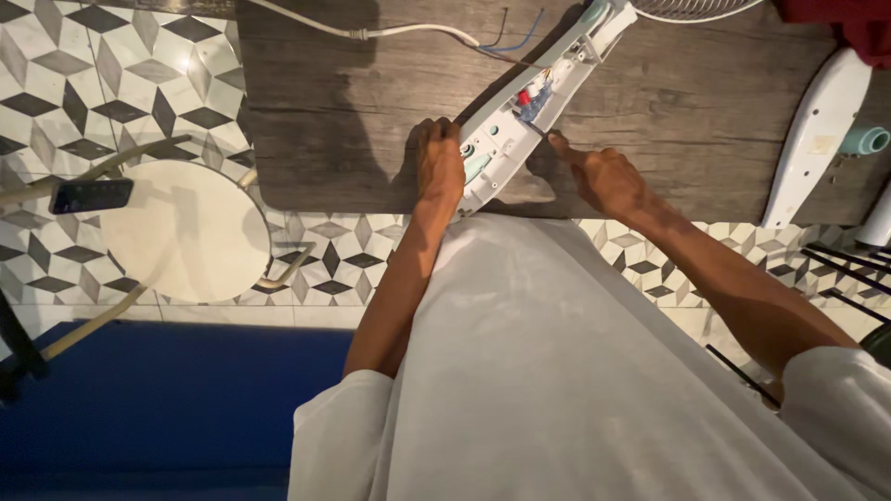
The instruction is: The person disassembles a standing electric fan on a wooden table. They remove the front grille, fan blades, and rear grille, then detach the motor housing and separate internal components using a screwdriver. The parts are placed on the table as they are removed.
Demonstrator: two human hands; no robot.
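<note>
A long white plastic housing with its cover off lies diagonally on the dark wooden table, showing red and blue parts and wires inside. My left hand presses on the housing's near left edge and steadies it. My right hand holds a thin dark tool whose tip reaches into the housing's middle. A white cable with loose blue and dark wires runs from the top left into the housing.
A white plastic cover lies at the table's right end beside a teal cylinder. A round white stool with a dark phone on it stands at the left on the patterned tile floor. A blue surface lies at the lower left.
</note>
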